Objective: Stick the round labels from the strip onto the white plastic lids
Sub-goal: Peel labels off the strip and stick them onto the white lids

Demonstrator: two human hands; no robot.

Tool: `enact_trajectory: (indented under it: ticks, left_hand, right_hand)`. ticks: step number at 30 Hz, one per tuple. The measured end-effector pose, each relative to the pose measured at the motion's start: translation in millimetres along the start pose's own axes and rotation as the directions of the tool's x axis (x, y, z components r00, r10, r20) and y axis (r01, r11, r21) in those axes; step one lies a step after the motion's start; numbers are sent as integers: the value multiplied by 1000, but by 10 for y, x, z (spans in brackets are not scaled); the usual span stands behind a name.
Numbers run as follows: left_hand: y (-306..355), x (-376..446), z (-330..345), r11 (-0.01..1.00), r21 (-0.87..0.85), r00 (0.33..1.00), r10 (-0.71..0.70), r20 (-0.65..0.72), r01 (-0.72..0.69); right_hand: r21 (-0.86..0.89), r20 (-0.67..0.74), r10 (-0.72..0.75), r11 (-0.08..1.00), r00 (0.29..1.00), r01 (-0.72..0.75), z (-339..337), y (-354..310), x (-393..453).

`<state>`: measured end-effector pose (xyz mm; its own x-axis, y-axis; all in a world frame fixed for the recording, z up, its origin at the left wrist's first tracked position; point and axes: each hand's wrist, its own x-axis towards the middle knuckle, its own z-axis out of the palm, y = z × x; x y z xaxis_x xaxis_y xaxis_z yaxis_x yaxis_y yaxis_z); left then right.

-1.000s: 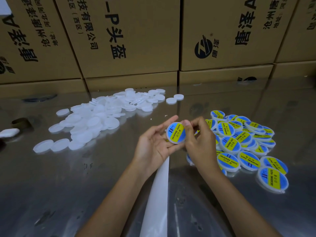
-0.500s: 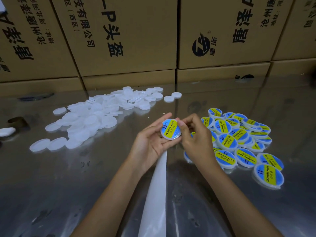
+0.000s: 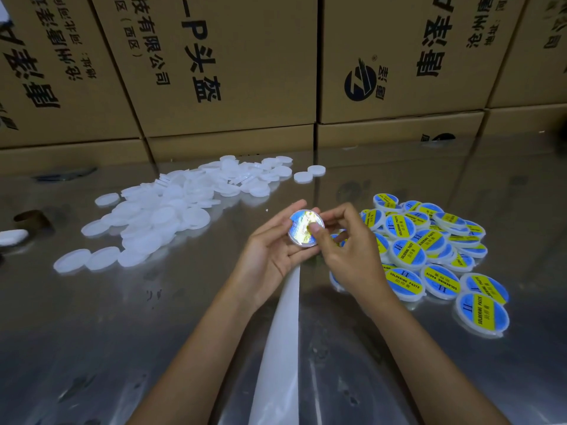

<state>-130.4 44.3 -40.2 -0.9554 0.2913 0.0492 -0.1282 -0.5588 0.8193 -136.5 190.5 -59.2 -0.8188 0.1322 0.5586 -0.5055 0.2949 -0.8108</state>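
Between the two hands, head view: one white plastic lid (image 3: 306, 228), round, flat, already carrying a blue-and-yellow round label that glares under the light. Left hand (image 3: 270, 253) cradles it, fingers curled behind and thumb at the upper rim, gripping by the edge. Right hand (image 3: 346, 250) has its thumb pressed flat on the label face, remaining fingers bent behind the lid's far edge; judged to be smoothing the label down. Handling, by appearance: lid looks very light, thin and fairly stiff, with a smooth face likely to slip; best taken by the rim so the face stays free for pressing. Label looks thin and pliable, likely to crease or trap air if pressed off-centre. Backing strip (image 3: 280, 348), white, runs from beneath the left hand toward the viewer; no labels can be seen on the visible stretch. Unlabelled lids (image 3: 171, 216), a loose overlapping heap, far left on the steel table (image 3: 92, 332). Labelled lids (image 3: 429, 250), marked SOLDERING PASTE, piled to the right, just beyond the right hand. Printed cardboard cartons (image 3: 233, 65) stacked along the table's far edge.
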Motion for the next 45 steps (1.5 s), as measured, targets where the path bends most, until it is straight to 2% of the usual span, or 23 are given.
enact_trajectory:
  ticks: [3,5,8,11,14,17,19,21,23,27,31,35,41,45]
  left_hand:
    - [-3,7,-2,1000,-21,1000,-11,2,11]
    - [3,15,-20,999,-42,1000,-23,-3,23]
    - [6,23,-32,998,-59,1000,-22,-6,22]
    - [9,26,-41,998,-64,1000,-19,-10,19]
    - [26,65,-122,991,-117,994,52,-96,-63]
    - [74,110,-257,974,-155,967,126,-223,-163]
    - [87,135,-341,974,-134,947,140,-289,-185]
    - [64,156,-413,981,-76,932,145,-332,-180]
    - [22,179,-464,986,4,919,159,-362,-169]
    - [-25,242,-558,948,275,855,271,-443,-159]
    - [-85,323,-661,833,534,787,424,-448,-145]
    - [-71,594,-788,722,691,750,474,-462,-30]
    - [70,1151,-983,453,868,726,524,-446,206]
    - [174,1510,-1048,463,833,671,518,-531,302]
  right_hand:
    - [-5,-18,4,1000,1000,-5,-12,24,8]
    - [-30,43,28,999,999,-26,-10,16,-14]
    - [-192,93,4,981,996,14,8,9,-54]
    - [-222,-19,-11,975,1000,7,10,0,-30]
    - [-262,-228,15,962,974,-76,-92,56,59]
    - [-472,-407,124,819,905,-325,-281,181,138]
    - [-536,-419,236,715,877,-448,-370,233,164]
    - [-585,-381,259,676,887,-448,-379,242,156]
    - [-610,-338,208,694,918,-382,-346,216,136]
    - [-615,-174,-3,781,985,-106,-197,131,69]
    - [-546,34,-92,832,995,95,27,39,-61]
    - [-562,175,-64,813,983,153,139,38,-127]
    - [-584,201,-28,799,979,142,164,129,-86]
    - [-605,214,-8,784,977,139,184,214,4]
